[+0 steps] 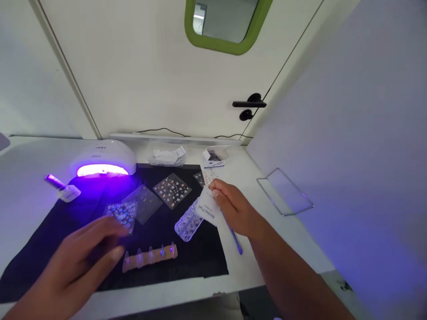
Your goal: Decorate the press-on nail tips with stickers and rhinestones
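Observation:
My right hand [231, 206] pinches the top corner of a white alcohol pad packet [207, 206], printed "Alcohol Pad". The packet hangs over one end of a clear case of small gems [189, 223]. A blue-handled tool [236, 242] lies on the table just under that hand. My left hand [88, 253] hovers with thumb and fingers apart and nothing between them, near a sheet of blue-white stickers [124, 215]. Between the hands, a skin-coloured strip [150, 257] bears several clear nail tips standing in a row.
A glowing nail lamp [106, 153] stands at the back left, a small bottle [68, 193] before it. More sticker sheets [172, 190] lie on the black mat [200, 260]. A plastic bag [167, 156] and an open box [215, 156] sit behind; a metal frame [285, 192] is right.

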`<state>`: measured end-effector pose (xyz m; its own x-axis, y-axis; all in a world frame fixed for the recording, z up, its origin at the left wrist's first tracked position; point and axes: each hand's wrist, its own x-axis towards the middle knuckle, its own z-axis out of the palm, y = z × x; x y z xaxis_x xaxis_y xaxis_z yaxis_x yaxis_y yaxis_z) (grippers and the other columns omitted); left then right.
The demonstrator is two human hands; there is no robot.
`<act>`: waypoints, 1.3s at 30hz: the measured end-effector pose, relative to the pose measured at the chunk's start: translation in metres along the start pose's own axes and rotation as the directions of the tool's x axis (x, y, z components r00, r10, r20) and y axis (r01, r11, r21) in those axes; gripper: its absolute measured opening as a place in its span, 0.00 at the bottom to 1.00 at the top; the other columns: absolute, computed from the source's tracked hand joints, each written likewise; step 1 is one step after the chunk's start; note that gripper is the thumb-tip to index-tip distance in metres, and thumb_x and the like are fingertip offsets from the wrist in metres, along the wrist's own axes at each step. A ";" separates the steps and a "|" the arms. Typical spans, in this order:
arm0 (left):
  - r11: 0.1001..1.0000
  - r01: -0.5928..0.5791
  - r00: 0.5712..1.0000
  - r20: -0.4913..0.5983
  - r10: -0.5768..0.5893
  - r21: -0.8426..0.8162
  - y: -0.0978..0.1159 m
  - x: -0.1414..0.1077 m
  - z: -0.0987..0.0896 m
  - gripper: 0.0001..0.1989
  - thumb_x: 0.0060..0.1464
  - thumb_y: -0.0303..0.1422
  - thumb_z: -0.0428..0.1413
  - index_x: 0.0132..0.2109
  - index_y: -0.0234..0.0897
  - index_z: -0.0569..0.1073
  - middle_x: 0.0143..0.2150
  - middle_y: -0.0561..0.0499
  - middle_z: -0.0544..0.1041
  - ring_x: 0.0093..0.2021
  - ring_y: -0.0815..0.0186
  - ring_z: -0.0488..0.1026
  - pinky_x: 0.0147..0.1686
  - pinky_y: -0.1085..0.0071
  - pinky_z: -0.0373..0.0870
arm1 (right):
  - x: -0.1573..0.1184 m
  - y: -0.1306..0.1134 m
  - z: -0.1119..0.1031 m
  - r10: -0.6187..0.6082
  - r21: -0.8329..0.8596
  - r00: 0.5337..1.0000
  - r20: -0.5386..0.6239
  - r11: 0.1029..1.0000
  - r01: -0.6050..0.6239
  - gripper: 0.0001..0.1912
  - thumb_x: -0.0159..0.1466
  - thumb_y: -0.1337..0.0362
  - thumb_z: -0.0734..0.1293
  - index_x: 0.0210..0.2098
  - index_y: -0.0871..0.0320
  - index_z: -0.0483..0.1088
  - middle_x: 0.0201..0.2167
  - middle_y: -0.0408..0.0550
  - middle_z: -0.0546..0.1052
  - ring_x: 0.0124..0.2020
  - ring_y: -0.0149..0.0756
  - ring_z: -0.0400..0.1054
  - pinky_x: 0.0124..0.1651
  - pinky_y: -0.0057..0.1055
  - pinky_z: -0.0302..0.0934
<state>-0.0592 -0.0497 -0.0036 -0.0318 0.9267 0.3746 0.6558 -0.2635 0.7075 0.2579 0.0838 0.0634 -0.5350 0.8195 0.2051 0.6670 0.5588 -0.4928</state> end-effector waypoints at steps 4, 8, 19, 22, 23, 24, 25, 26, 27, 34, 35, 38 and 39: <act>0.970 -0.079 0.977 0.175 0.121 -0.228 0.061 0.056 0.024 0.13 0.60 0.36 0.57 0.52 0.44 0.75 0.36 0.54 0.78 0.34 0.67 0.75 0.33 0.74 0.74 | -0.005 -0.029 0.019 -0.092 0.130 0.995 0.035 0.988 0.087 0.13 0.71 0.62 0.54 0.29 0.54 0.56 0.22 0.38 0.63 0.23 0.30 0.58 0.28 0.30 0.53; 0.965 -0.068 0.984 0.141 0.107 -0.254 0.071 0.067 0.051 0.05 0.59 0.33 0.57 0.42 0.41 0.77 0.30 0.55 0.76 0.30 0.69 0.72 0.29 0.75 0.71 | -0.002 -0.033 0.028 -0.095 0.179 0.995 0.031 0.980 0.088 0.12 0.69 0.63 0.55 0.29 0.54 0.54 0.22 0.38 0.62 0.22 0.31 0.55 0.28 0.31 0.46; 0.963 -0.236 0.971 -0.060 0.230 -0.133 0.067 0.059 0.063 0.05 0.59 0.25 0.58 0.39 0.39 0.74 0.34 0.55 0.75 0.34 0.70 0.72 0.36 0.73 0.69 | -0.006 -0.028 0.048 0.039 0.321 0.999 -0.027 0.947 -0.028 0.10 0.70 0.62 0.54 0.31 0.53 0.55 0.18 0.36 0.63 0.19 0.32 0.58 0.26 0.30 0.46; 0.951 -0.293 0.954 -0.101 0.283 -0.097 0.069 0.059 0.062 0.05 0.59 0.25 0.58 0.40 0.39 0.74 0.36 0.54 0.77 0.36 0.68 0.73 0.38 0.71 0.70 | -0.008 -0.030 0.051 0.066 0.350 0.997 -0.041 0.935 -0.048 0.09 0.70 0.62 0.54 0.32 0.52 0.55 0.18 0.36 0.64 0.18 0.32 0.60 0.27 0.30 0.48; 0.948 -0.305 0.949 -0.109 0.296 -0.087 0.069 0.059 0.062 0.05 0.59 0.25 0.58 0.40 0.39 0.74 0.36 0.54 0.77 0.36 0.68 0.73 0.38 0.71 0.70 | -0.009 -0.031 0.052 0.075 0.360 0.996 -0.043 0.931 -0.055 0.08 0.70 0.62 0.54 0.32 0.52 0.55 0.17 0.36 0.64 0.18 0.32 0.61 0.27 0.30 0.48; 0.947 -0.312 0.946 -0.114 0.302 -0.079 0.069 0.058 0.062 0.05 0.59 0.25 0.58 0.40 0.39 0.74 0.35 0.54 0.77 0.36 0.68 0.73 0.38 0.71 0.69 | -0.009 -0.032 0.053 0.082 0.371 0.996 -0.042 0.927 -0.061 0.08 0.69 0.62 0.55 0.33 0.52 0.55 0.17 0.35 0.64 0.18 0.32 0.61 0.27 0.30 0.49; 0.947 -0.311 0.946 -0.117 0.302 -0.073 0.070 0.058 0.062 0.05 0.59 0.24 0.58 0.40 0.39 0.74 0.34 0.54 0.77 0.35 0.69 0.73 0.37 0.72 0.69 | -0.010 -0.032 0.054 0.089 0.383 0.995 -0.040 0.921 -0.067 0.07 0.69 0.62 0.55 0.33 0.52 0.55 0.17 0.35 0.65 0.18 0.33 0.62 0.27 0.30 0.49; 0.950 -0.306 0.947 -0.120 0.296 -0.069 0.070 0.057 0.062 0.05 0.58 0.24 0.58 0.40 0.39 0.74 0.34 0.55 0.77 0.35 0.69 0.73 0.37 0.72 0.69 | -0.010 -0.032 0.054 0.094 0.396 0.995 -0.036 0.915 -0.072 0.07 0.69 0.62 0.56 0.33 0.52 0.56 0.18 0.36 0.65 0.18 0.33 0.63 0.27 0.30 0.50; 0.953 -0.296 0.950 -0.123 0.286 -0.069 0.071 0.057 0.061 0.05 0.58 0.24 0.58 0.41 0.39 0.74 0.34 0.55 0.77 0.34 0.69 0.73 0.37 0.72 0.69 | -0.010 -0.032 0.055 0.099 0.412 0.995 -0.032 0.908 -0.077 0.07 0.69 0.61 0.56 0.33 0.52 0.56 0.18 0.36 0.66 0.18 0.33 0.63 0.27 0.30 0.50; 0.982 -0.082 0.996 -0.035 0.077 -0.172 0.071 0.056 0.059 0.07 0.61 0.29 0.56 0.46 0.40 0.77 0.32 0.54 0.77 0.31 0.68 0.75 0.31 0.73 0.74 | -0.011 -0.027 0.058 0.081 0.578 0.996 0.032 0.812 -0.084 0.08 0.69 0.57 0.59 0.35 0.52 0.59 0.18 0.35 0.70 0.19 0.32 0.67 0.27 0.28 0.58; 0.981 -0.051 0.999 -0.013 0.049 -0.190 0.071 0.056 0.058 0.07 0.62 0.30 0.56 0.46 0.40 0.77 0.32 0.54 0.77 0.31 0.68 0.76 0.31 0.73 0.75 | -0.010 -0.025 0.058 0.071 0.607 0.996 0.047 0.790 -0.085 0.08 0.68 0.56 0.59 0.36 0.52 0.60 0.18 0.35 0.70 0.19 0.31 0.68 0.26 0.27 0.59; 0.967 0.046 0.996 0.079 -0.027 -0.252 0.069 0.058 0.056 0.07 0.64 0.32 0.54 0.42 0.40 0.77 0.32 0.53 0.78 0.31 0.66 0.77 0.35 0.69 0.78 | -0.010 -0.020 0.062 0.049 0.685 0.995 0.091 0.722 -0.099 0.10 0.68 0.53 0.60 0.37 0.53 0.62 0.19 0.37 0.72 0.19 0.32 0.69 0.26 0.27 0.61; 0.961 0.075 0.993 0.104 -0.049 -0.267 0.069 0.058 0.056 0.08 0.64 0.33 0.53 0.41 0.40 0.77 0.33 0.53 0.78 0.32 0.66 0.78 0.36 0.68 0.79 | -0.009 -0.019 0.063 0.046 0.705 0.994 0.103 0.701 -0.106 0.11 0.68 0.52 0.60 0.38 0.54 0.63 0.19 0.38 0.73 0.20 0.32 0.70 0.26 0.27 0.62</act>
<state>0.0265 0.0010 0.0329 0.0150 0.9613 0.2750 0.4260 -0.2549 0.8681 0.2175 0.0574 0.0174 -0.5544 0.8269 0.0938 0.1583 0.2154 -0.9636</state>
